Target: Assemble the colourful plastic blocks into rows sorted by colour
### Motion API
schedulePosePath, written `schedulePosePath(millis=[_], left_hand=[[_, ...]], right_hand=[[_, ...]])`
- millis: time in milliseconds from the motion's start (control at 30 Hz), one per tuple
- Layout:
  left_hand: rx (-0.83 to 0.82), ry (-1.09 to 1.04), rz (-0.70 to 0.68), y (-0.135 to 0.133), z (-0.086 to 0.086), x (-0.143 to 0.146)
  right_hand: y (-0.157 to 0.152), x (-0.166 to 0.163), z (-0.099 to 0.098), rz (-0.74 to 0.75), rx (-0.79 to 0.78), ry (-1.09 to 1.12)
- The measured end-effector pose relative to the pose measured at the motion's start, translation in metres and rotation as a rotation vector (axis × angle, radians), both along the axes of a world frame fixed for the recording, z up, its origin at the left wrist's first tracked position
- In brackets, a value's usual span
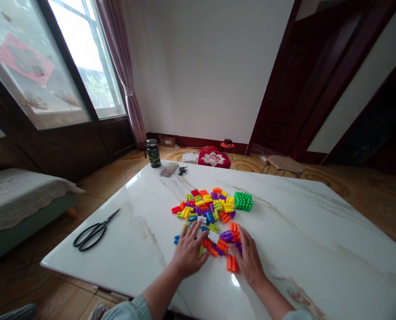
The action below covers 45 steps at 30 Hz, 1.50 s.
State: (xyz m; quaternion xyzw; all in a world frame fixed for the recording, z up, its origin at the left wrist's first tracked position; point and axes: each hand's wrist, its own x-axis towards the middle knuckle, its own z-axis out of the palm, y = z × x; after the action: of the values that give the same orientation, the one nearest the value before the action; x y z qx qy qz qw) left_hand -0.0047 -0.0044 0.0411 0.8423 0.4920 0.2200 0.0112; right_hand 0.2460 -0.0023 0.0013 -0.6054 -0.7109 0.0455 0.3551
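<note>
A loose pile of bullet-shaped plastic building blocks (207, 200) in red, orange, yellow, purple, blue, lime and white spreads over the marble-patterned table (304, 231). My left hand (189, 250) lies over the pile's near left part, fingers apart, touching blocks under it. Along the near right side rests my right hand (249, 258), its fingers stretched out beside orange and purple pieces. An orange block (232, 263) sits by its thumb. Joined green blocks (243, 201) form a compact cluster at the pile's far right.
Black-handled scissors (96, 231) lie at the table's left. Near the far left corner stand a camouflage-patterned bottle (153, 154), a pixelated item (168, 169) and a small dark item like keys (182, 170). Beyond the table are a round stool (286, 164) and a red cushion (214, 158).
</note>
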Motion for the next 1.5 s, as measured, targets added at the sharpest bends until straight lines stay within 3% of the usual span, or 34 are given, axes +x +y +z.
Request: schedulePosePath(millis=[167, 300, 467, 667, 833, 1033, 1167, 1300, 1500], left_hand=[[-0.005, 0.004, 0.016, 0.003, -0.007, -0.002], [-0.001, 0.019, -0.050, 0.006, -0.009, -0.007], [0.000, -0.085, -0.008, 0.025, 0.007, -0.005], [-0.077, -0.195, 0.003, 0.080, 0.032, 0.030], [-0.157, -0.081, -0.033, 0.116, 0.036, 0.063], [-0.155, 0.215, -0.212, 0.136, 0.036, 0.099], [-0.191, 0.357, -0.185, 0.144, 0.046, 0.116], [-0.212, 0.371, -0.142, 0.154, 0.059, 0.114], [-0.249, 0.422, -0.069, 0.168, 0.077, 0.084]], right_hand=[[-0.007, -0.017, 0.001, -0.064, -0.042, -0.177], [-0.006, -0.020, 0.000, -0.094, -0.029, -0.222], [-0.006, -0.021, -0.001, -0.106, -0.010, -0.238], [-0.007, -0.021, 0.001, -0.109, -0.067, -0.228], [-0.007, -0.022, 0.006, -0.116, -0.139, -0.218], [-0.008, -0.022, 0.011, -0.106, -0.147, -0.230], [-0.009, -0.022, 0.012, -0.103, -0.121, -0.244], [-0.011, -0.023, 0.014, -0.105, -0.113, -0.263], [-0.011, -0.023, 0.015, -0.110, -0.106, -0.274]])
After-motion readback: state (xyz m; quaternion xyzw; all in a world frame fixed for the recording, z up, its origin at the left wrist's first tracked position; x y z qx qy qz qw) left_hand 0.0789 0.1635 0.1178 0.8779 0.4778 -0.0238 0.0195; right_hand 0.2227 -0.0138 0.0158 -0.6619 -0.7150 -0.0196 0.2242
